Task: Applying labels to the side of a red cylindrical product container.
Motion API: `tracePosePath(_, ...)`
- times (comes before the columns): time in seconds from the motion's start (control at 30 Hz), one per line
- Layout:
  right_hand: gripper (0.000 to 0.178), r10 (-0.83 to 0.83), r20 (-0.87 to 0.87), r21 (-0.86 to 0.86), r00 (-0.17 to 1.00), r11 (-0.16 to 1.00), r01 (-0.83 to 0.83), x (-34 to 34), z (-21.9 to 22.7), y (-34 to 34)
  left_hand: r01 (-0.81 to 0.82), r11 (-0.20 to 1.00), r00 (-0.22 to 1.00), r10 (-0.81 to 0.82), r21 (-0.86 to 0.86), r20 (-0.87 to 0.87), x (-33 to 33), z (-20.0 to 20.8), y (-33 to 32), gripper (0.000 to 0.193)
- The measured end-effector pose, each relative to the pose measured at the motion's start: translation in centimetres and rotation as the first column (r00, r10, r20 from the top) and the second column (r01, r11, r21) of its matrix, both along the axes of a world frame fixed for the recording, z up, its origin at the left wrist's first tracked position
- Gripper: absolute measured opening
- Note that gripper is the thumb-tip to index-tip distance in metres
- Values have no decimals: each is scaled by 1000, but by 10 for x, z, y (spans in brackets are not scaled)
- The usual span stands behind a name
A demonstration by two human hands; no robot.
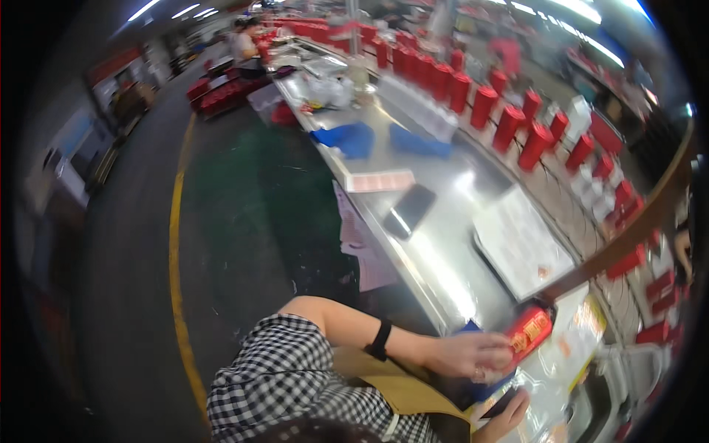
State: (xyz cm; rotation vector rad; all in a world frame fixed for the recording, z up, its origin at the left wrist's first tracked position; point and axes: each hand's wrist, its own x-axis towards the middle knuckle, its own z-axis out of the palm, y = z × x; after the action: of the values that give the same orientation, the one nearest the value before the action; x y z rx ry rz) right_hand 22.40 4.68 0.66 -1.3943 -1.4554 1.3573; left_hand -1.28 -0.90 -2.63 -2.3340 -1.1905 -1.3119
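Observation:
My left hand [473,356], with a black band on its wrist, is closed round the near end of a red canister [531,331] with gold markings and a dark far end. The canister lies tilted above the bench's near end. Just below it, my right hand [511,418] is curled at a small dark object [499,403], whose kind I cannot make out. Something blue [468,329] shows under and beside my left hand. Motion smears the fingers somewhat.
The long metal bench [443,262] carries a dark phone-like slab [410,210], a white sheet on a board [523,240], blue cloths [354,140] and a pale strip [379,181]. Red cylinders [535,146] line a conveyor alongside. Other people [247,46] stand far off.

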Motion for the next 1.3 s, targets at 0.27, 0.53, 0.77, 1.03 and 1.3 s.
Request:
tracePosePath(0.27, 28, 137, 1, 323, 991, 937, -130, -23, 21, 9, -57, 991, 990, 72, -124, 119, 0, -17, -5, 43)
tracePosePath(0.53, 25, 185, 249, 797, 951, 518, -310, -4, 11, 15, -214, 910, 869, 343, -356, 356, 24, -8, -8, 92)
tracePosePath(0.77, 26, 339, 283, 801, 897, 431, -416, -8, 19, -3, -45, 888, 797, 308, -458, 519, 18, -19, -6, 93)
tracePosePath(1.03, 28, 240, 395, 816, 886, 351, -459, -12, 12, -6, -22, 888, 792, 296, -460, 534, 12, -21, -4, 88)
tracePosePath(1.3, 28, 84, 201, 763, 976, 611, -210, 5, 24, 12, -274, 945, 948, 297, -176, 117, 7, -12, -22, 42)
